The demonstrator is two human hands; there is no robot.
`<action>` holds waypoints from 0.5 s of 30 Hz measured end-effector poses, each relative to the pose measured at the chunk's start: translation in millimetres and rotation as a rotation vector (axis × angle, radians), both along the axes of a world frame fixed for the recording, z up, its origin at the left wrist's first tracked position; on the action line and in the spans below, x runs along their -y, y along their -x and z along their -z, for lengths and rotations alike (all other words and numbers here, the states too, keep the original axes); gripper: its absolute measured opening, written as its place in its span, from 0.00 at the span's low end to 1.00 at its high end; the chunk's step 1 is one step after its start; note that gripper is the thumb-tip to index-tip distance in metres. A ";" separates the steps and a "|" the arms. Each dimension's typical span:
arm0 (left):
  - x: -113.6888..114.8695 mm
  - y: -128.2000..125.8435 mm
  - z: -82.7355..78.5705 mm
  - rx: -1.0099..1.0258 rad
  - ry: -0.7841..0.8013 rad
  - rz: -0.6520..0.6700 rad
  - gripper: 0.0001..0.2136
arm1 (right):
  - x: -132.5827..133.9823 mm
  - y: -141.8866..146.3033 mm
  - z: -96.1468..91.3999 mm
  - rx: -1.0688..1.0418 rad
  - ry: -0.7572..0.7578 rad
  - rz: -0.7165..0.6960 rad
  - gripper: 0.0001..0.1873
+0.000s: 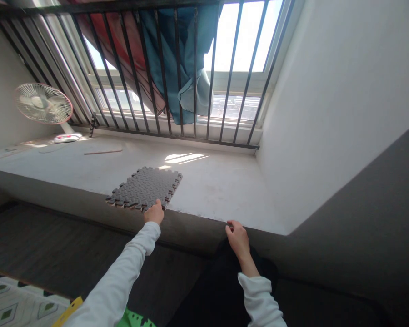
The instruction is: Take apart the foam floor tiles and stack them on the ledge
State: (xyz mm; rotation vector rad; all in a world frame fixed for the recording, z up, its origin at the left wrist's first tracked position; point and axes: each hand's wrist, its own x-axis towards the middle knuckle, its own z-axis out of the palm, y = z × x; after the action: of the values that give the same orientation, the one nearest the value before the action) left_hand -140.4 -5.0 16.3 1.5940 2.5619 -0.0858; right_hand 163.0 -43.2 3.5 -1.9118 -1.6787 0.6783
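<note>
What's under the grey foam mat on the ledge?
The foam mat lies on the pale ledge, the left hand at its near edge; whatever is beneath it is covered and cannot be seen.

Passage runs over the concrete sill [218, 190] right of the foam mat [143, 188]; iron window bars [195, 59] block beyond

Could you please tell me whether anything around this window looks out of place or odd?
Yes, the blue curtain looks odd: it hangs twisted and bunched up behind the iron window bars, with its lower end gathered into a lump instead of falling straight.
</note>
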 end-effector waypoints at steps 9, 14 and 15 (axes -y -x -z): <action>13.5 -6.3 -12.5 -0.105 0.047 0.118 0.15 | 2.5 -1.4 1.9 -0.022 -0.028 0.011 0.17; 32.9 -30.8 -71.5 -0.098 0.031 0.295 0.13 | 13.1 -12.4 -34.5 -0.002 0.041 -0.069 0.17; 41.1 -35.7 -84.0 -0.065 0.018 0.329 0.13 | 20.2 -15.3 -53.0 0.057 0.061 -0.162 0.15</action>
State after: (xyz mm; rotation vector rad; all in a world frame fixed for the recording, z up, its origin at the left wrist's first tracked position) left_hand -104.7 -46.0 100.3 2.0211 2.3098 -0.1933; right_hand 178.3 -63.4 56.5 -1.8669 -1.8839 0.7516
